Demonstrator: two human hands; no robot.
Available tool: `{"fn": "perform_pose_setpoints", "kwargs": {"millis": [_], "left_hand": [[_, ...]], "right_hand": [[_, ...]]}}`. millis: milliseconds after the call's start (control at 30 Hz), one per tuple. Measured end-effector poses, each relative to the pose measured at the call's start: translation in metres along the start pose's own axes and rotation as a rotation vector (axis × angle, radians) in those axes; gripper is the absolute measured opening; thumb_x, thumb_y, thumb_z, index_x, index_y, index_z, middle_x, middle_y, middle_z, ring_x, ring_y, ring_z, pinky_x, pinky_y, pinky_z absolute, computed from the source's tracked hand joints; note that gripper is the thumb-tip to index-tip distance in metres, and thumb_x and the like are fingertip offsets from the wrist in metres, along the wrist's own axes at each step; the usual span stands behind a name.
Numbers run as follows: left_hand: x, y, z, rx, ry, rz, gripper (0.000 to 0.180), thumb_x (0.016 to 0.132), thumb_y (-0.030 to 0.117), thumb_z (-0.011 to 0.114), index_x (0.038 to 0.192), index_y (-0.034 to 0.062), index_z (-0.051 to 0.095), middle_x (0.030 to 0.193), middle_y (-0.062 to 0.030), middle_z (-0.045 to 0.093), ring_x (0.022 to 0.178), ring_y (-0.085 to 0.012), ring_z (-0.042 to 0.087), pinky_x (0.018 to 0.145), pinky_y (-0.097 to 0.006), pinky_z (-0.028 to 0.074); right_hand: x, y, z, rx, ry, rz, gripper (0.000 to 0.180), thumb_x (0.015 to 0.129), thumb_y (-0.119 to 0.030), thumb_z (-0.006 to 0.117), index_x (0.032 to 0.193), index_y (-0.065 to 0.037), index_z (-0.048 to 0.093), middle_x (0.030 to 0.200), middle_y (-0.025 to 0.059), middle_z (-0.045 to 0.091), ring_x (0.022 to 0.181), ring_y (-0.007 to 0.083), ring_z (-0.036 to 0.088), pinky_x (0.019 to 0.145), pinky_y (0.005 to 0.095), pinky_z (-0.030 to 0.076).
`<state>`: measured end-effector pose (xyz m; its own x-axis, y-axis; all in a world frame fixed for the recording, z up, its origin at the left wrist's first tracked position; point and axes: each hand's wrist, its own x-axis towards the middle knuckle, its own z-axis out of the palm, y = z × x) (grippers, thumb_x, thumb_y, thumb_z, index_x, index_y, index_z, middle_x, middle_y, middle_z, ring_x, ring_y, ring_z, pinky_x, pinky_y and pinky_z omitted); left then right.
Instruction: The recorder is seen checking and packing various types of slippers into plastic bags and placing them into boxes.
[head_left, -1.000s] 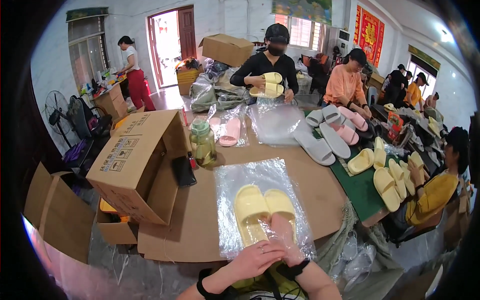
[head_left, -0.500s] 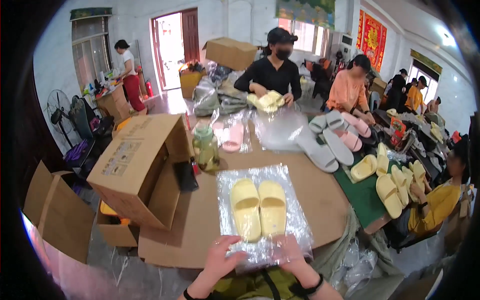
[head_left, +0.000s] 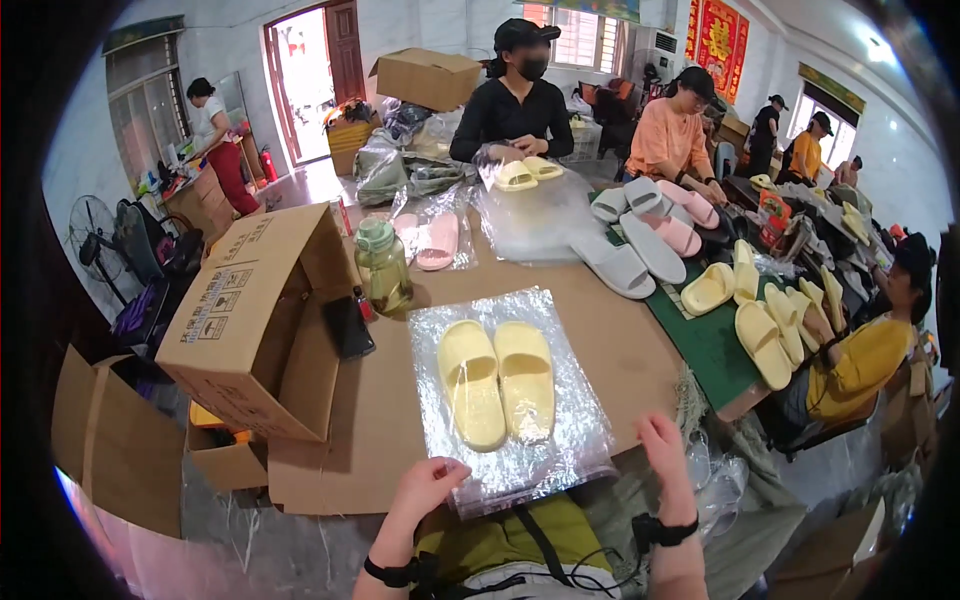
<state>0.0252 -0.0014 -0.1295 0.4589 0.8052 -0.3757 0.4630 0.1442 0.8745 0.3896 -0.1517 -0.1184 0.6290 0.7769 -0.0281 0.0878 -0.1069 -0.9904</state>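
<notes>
A pair of pale yellow slide slippers (head_left: 472, 400) lies side by side on a clear plastic bag (head_left: 575, 430), toes toward the far side; whether they lie inside it I cannot tell. My left hand (head_left: 430, 486) is at the bag's near left edge, its fingers curled together with nothing visible in them. To the right of the bag, my right hand (head_left: 664, 450) is raised off it, loosely closed and holding nothing that shows. Both wrists wear black bands.
An open carton (head_left: 255, 320), a black phone (head_left: 348, 328) and a green-lidded jar (head_left: 382, 265) stand left. Pink slippers (head_left: 437, 242) lie behind. Grey slippers (head_left: 650, 248) and yellow slippers (head_left: 763, 345) fill the right. Co-workers (head_left: 515, 110) sit or stand around.
Both hands have come away from the slippers and the bag's near part, the right hand moving up and to the right. The co-worker opposite has lowered yellow slippers onto plastic.
</notes>
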Motion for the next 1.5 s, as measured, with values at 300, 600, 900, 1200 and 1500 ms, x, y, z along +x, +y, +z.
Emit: {"fn": "perform_pose_setpoints", "kwargs": {"millis": [300, 600, 900, 1200, 1500], "left_hand": [[-0.013, -0.007, -0.010, -0.154, -0.012, -0.096, 0.017, 0.090, 0.019, 0.071, 0.098, 0.0040, 0.074, 0.078, 0.0025, 0.068, 0.063, -0.0058, 0.054, 0.056, -0.022, 0.043], [-0.005, -0.014, -0.025, -0.318, -0.011, -0.073, 0.015, 0.092, 0.012, 0.069, 0.104, 0.0032, 0.073, 0.083, 0.0006, 0.071, 0.056, -0.0029, 0.051, 0.049, -0.020, 0.040], [0.001, -0.009, -0.024, -0.599, 0.052, 0.178, 0.012, 0.093, 0.003, 0.064, 0.102, -0.0023, 0.071, 0.099, -0.0101, 0.074, 0.079, -0.0139, 0.068, 0.071, -0.025, 0.053], [0.008, -0.022, -0.021, 0.524, 0.190, 0.698, 0.015, 0.080, 0.016, 0.076, 0.094, 0.0091, 0.076, 0.123, -0.0097, 0.067, 0.132, -0.0404, 0.047, 0.113, -0.049, 0.037], [-0.002, 0.024, -0.013, 0.591, 0.465, 0.661, 0.066, 0.084, 0.036, 0.075, 0.138, 0.0068, 0.052, 0.153, -0.0185, 0.038, 0.142, -0.0456, 0.031, 0.114, -0.053, 0.033]], "right_hand": [[0.005, 0.015, 0.028, -0.331, -0.304, 0.133, 0.025, 0.090, -0.024, 0.072, 0.094, 0.001, 0.073, 0.081, 0.0037, 0.070, 0.075, 0.0108, 0.062, 0.070, 0.0273, 0.049], [0.024, -0.001, 0.011, -0.138, -0.403, 0.221, 0.022, 0.094, -0.016, 0.065, 0.106, 0.001, 0.071, 0.087, 0.0036, 0.073, 0.062, 0.0065, 0.054, 0.060, 0.0214, 0.045], [0.039, -0.030, 0.025, 0.044, -0.335, 0.173, 0.018, 0.098, -0.011, 0.059, 0.108, 0.000, 0.067, 0.092, 0.0034, 0.072, 0.070, 0.0073, 0.062, 0.062, 0.0231, 0.047], [0.040, 0.035, 0.038, -0.043, -0.189, -0.062, 0.014, 0.088, -0.013, 0.072, 0.092, 0.000, 0.067, 0.087, 0.0036, 0.069, 0.081, 0.0124, 0.062, 0.068, 0.0284, 0.050], [-0.002, -0.017, 0.084, -0.660, 0.090, -0.706, 0.045, 0.080, -0.018, 0.077, 0.121, -0.007, 0.062, 0.133, 0.0172, 0.055, 0.121, 0.0383, 0.051, 0.102, 0.0482, 0.041]]}}
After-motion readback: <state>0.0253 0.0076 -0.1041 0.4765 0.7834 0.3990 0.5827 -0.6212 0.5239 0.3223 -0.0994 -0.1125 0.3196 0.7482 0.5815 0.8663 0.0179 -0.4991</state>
